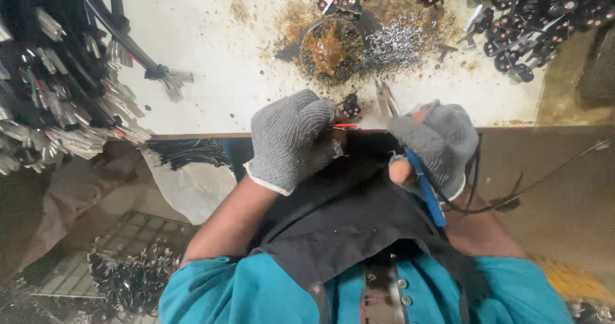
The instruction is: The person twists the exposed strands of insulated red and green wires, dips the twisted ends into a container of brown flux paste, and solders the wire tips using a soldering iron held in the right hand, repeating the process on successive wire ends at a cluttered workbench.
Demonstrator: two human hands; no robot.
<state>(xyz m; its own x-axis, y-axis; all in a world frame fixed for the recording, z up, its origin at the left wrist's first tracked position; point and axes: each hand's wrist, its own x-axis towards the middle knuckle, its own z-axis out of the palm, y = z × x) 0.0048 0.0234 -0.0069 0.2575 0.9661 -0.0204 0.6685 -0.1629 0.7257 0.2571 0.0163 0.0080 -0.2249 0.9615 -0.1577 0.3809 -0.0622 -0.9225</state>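
L hand (291, 138) pinches a small black plug (350, 105) w/ red wire (346, 126) at the table (211, 36) edge; R hand (439, 146) is clenched round blue-handled pliers (423, 186). Tool tip sits v. close to L fingers, so a slip could nick the glove or snap the thin wire.

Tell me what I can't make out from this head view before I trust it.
- Left hand: its glove covers the fingers, hiding the grip on the small black plug.
- Red wire: its end vanishes behind the glove.
- Right hand: the blue-handled tool has a blurred tip.
- Plug pile: cut off by the top edge.
- Wire bundle: cut off by the left edge.
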